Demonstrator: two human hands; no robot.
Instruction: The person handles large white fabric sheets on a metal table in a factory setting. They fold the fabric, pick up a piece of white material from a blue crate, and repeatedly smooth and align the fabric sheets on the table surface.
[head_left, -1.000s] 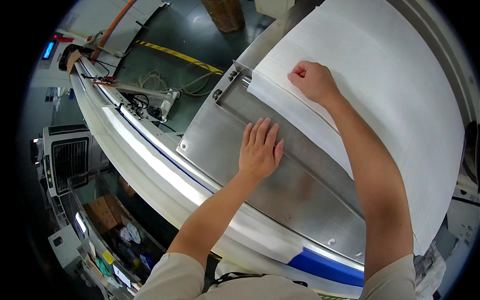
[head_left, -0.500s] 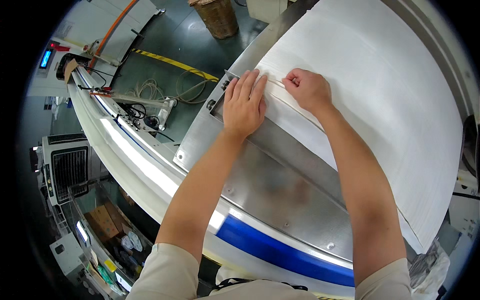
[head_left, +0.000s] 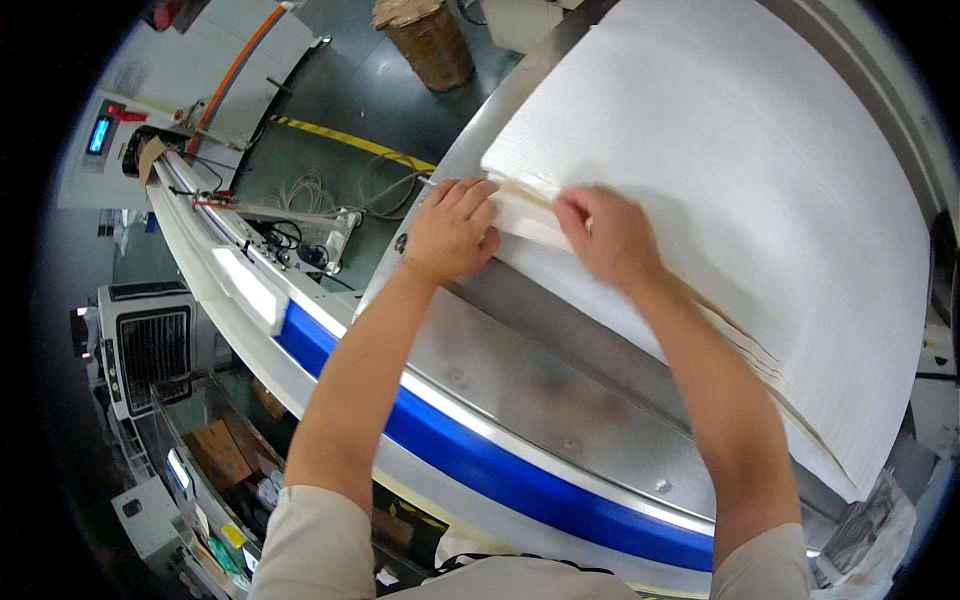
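Note:
A thick stack of thin white sheets [head_left: 720, 170] lies on a metal table, its near edge split into loose, slightly lifted layers. My right hand [head_left: 612, 240] is closed at that near edge, with thumb and fingers pinching the upper layers. At the stack's left corner is my left hand [head_left: 452, 230], its fingers bent and pressed together over the sheets' end. What lies under the left fingertips is hidden. Between the two hands a folded-looking strip of the sheets' edge shows. Whether the sheets are paper or cloth I cannot tell.
Bare metal tabletop [head_left: 500, 350] lies before the stack. A long blue strip [head_left: 500, 480] runs along the front beside a white rail. Cables [head_left: 310, 195] lie on the floor at left, near a brown bin [head_left: 430, 50]. An air cooler [head_left: 155, 345] stands far left.
My left hand has curled its flat fingers and shifted left and nearer. My right hand has come slightly nearer. The layers at the edge have spread apart, and more blue strip shows.

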